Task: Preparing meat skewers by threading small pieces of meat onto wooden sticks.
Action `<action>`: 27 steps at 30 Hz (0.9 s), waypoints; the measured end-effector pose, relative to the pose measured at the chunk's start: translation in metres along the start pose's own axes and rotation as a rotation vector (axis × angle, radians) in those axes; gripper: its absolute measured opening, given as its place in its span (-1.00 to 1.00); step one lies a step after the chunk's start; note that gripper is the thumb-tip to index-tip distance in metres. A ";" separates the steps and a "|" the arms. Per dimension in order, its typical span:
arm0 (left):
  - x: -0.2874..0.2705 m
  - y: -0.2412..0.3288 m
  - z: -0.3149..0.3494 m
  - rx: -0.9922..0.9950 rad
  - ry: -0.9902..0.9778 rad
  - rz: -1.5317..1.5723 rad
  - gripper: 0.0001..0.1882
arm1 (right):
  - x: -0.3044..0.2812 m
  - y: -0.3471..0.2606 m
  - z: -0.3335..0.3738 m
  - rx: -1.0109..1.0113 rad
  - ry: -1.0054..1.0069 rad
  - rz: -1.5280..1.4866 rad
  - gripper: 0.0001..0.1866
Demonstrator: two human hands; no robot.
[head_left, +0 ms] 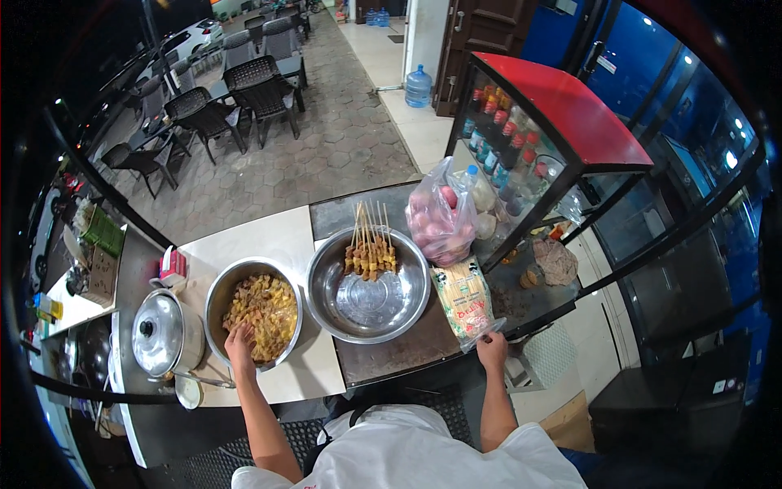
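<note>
My left hand [239,346] reaches over the near rim of a steel bowl [213,326], its fingertips drawn together on the cut, yellow-brown marinated meat [265,306]. Which piece lies between them is hard to see. To the right stands a wider steel basin [371,314]. Several meat skewers [371,257] lie in its far part, bare stick ends pointing away from me. Beyond its right side lies a clear plastic pack of bamboo skewers [463,300]. At the pack's near end, my right hand [492,350] has its fingers closed on the loose plastic.
A lidded pot [159,332] and a small white bowl [189,392] are at the left. A bag of round pink things [440,216] sits behind the pack. The red-topped glass case [562,106] holds bottles. Plastic chairs [257,85] stand on the paving beyond.
</note>
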State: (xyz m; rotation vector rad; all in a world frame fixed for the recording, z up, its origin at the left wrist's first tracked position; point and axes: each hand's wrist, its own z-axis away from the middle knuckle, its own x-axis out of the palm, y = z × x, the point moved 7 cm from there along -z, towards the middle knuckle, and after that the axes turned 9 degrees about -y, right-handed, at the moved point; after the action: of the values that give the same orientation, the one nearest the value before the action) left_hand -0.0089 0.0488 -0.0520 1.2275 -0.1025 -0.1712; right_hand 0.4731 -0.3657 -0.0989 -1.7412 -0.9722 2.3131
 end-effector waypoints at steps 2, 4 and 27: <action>0.006 0.004 0.009 -0.009 0.013 -0.013 -0.60 | -0.003 -0.011 0.001 -0.010 0.021 0.033 -0.81; 0.008 0.003 0.012 -0.007 -0.003 -0.005 -0.62 | -0.010 -0.016 0.004 0.038 0.094 0.101 -0.82; 0.015 0.011 0.016 -0.020 0.031 0.010 -0.61 | -0.088 0.044 0.037 0.040 0.370 -0.905 -0.88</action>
State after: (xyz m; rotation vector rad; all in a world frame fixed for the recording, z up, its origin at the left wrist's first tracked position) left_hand 0.0038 0.0346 -0.0361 1.2089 -0.0800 -0.1444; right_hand 0.4843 -0.4545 -0.0435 -1.2401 -1.2601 1.3778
